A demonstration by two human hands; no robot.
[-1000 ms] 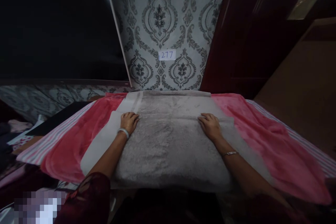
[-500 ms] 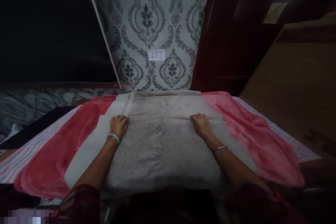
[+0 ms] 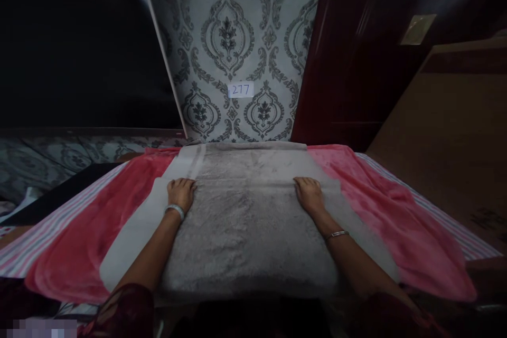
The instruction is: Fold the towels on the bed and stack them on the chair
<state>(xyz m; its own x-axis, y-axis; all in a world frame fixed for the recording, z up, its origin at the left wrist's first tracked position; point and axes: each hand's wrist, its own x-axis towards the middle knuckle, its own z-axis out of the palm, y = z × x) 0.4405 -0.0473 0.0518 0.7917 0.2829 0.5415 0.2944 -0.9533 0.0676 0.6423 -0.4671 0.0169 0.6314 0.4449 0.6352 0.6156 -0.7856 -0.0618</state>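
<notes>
A grey plush towel [image 3: 245, 237] with a pale band near its left side lies spread in front of me. A raised edge or fold runs across it from side to side. My left hand [image 3: 181, 194] is at the left part of this fold, with its fingers curled over the edge. At the right part of the same fold, my right hand [image 3: 309, 194] has its fingers bent closed on the cloth. Both thumbs are largely hidden. Beneath the towel is a pink-red plush blanket [image 3: 75, 237], showing on both sides.
A striped cloth [image 3: 51, 222] lies under the blanket. Behind stands a patterned wall with a paper label [image 3: 241, 90] reading 277. A large dark screen [image 3: 79, 53] is at the left, a dark red panel [image 3: 348, 63] and a cardboard box [image 3: 447, 127] at the right.
The camera view has tilted slightly, so everything sits a little lower and further right. The hands stay on the towel's fold, the right one marginally further out.
</notes>
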